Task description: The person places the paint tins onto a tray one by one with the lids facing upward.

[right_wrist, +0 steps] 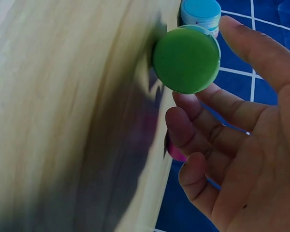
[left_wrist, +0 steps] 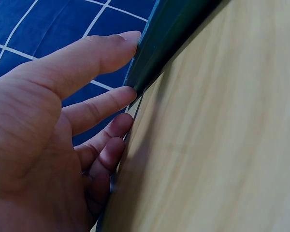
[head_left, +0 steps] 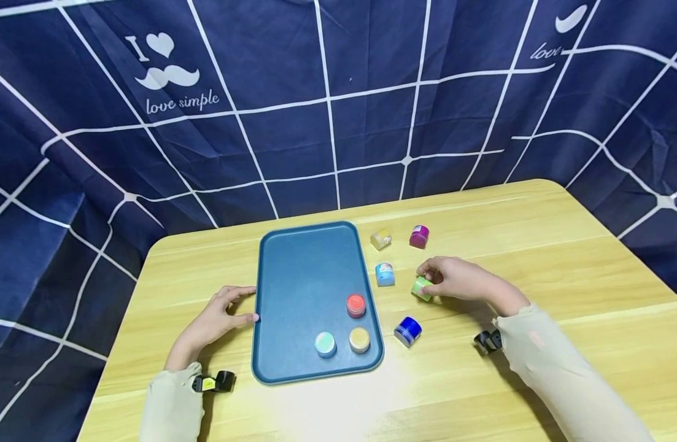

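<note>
While the left hand (head_left: pixel 219 316), fingers extended, is touching the tray (head_left: pixel 299 276) at its left edge, the right hand (head_left: pixel 464 279) is apparently pinching the green jar (head_left: pixel 420 288) on the desk (head_left: pixel 564 258), outside the tray's right edge.

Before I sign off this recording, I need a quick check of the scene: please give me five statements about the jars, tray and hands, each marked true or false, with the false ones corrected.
1. The red jar stands inside the blue tray. True.
2. The left hand holds the red jar. False: it touches the tray's left side.
3. The right hand is at the purple jar. False: it is at the green jar.
4. The dark blue jar lies outside the tray. True.
5. Every jar is inside the tray. False: three are inside, five outside.
</note>
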A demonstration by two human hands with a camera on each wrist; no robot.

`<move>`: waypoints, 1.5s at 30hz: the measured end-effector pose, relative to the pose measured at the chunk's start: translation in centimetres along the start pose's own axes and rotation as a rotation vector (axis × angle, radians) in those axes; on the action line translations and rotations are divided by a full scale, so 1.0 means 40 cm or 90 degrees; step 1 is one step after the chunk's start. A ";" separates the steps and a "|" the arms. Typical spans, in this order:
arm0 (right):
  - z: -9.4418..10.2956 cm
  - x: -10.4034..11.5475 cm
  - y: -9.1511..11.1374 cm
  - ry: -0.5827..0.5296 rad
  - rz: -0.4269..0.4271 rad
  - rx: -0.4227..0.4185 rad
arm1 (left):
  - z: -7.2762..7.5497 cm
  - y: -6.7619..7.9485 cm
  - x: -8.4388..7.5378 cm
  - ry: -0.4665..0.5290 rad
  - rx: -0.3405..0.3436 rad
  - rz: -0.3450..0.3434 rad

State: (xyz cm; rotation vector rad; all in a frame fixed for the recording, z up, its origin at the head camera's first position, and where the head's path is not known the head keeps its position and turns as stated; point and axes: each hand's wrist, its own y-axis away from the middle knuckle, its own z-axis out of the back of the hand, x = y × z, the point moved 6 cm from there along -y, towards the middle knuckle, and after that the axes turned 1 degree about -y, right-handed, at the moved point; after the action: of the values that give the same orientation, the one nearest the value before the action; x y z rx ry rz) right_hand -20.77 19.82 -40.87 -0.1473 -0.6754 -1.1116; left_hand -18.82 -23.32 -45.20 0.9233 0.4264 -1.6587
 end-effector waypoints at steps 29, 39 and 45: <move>-0.019 -0.018 -0.008 0.006 -0.037 0.015 | -0.001 -0.003 0.004 0.002 -0.002 0.004; 0.001 0.009 -0.003 0.019 -0.003 -0.023 | -0.001 -0.002 0.001 0.002 -0.001 0.003; 0.012 0.038 -0.009 0.028 0.015 -0.029 | -0.001 -0.002 0.002 0.004 -0.002 0.000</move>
State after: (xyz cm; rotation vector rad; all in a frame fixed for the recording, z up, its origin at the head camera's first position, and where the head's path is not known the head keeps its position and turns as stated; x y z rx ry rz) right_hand -20.87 18.68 -39.71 -0.1697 -0.6084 -1.1055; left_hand -18.88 -23.32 -45.29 0.9270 0.4323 -1.6547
